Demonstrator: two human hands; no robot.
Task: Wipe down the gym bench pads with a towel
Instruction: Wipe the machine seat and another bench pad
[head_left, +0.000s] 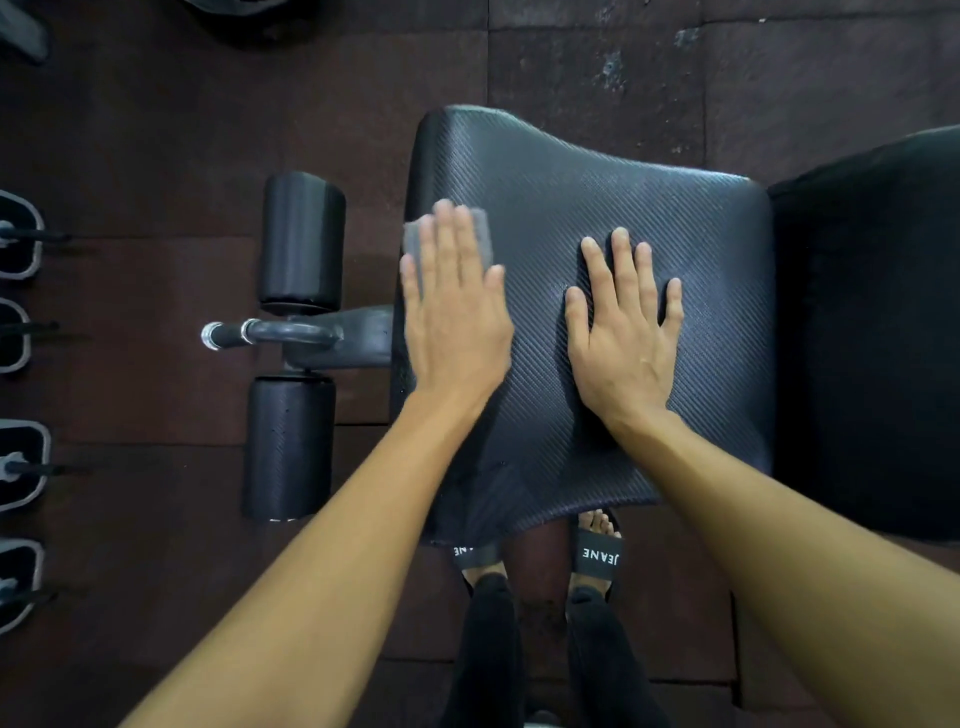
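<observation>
The black textured seat pad (691, 249) of the gym bench fills the middle of the view. My left hand (454, 317) lies flat with straight fingers on a small grey towel (480, 228), pressing it onto the pad's left edge; only the towel's far end shows past my fingertips. My right hand (626, 332) rests flat on the middle of the pad with fingers spread and holds nothing. A second black pad (872, 332) adjoins the seat on the right.
Two black foam leg rollers (301, 239) (288, 447) on a metal bar (270, 332) stick out left of the seat. Several dumbbell ends (21, 234) line the left edge. My feet in black slides (597, 556) stand on dark rubber floor tiles below the pad.
</observation>
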